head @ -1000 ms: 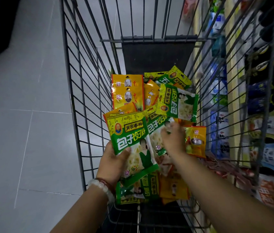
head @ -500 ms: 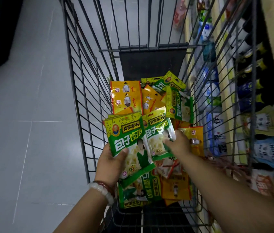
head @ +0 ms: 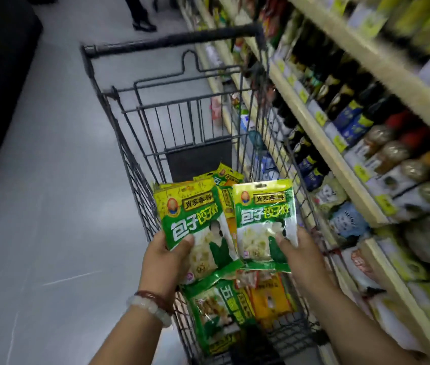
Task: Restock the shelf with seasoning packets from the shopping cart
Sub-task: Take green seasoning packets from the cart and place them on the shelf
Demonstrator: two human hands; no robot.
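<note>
You are now lifting a second green-and-yellow plastic seasoning packet [head: 264, 219] clear of the grey wire shopping cart [head: 140, 180], your right hand [head: 298, 254] pinching its lower edge at 3 o'clock of the packet stack [head: 195, 227] your left hand [head: 166, 259] is gripping; shelving comes next.

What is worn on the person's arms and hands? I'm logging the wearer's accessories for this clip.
Both forearms are bare, with no sleeves in view. The left wrist carries two bracelets side by side: a bracelet of pale white rounded beads and a thinner dark reddish-brown beaded bracelet. The left hand and right hand show no gloves.
</note>
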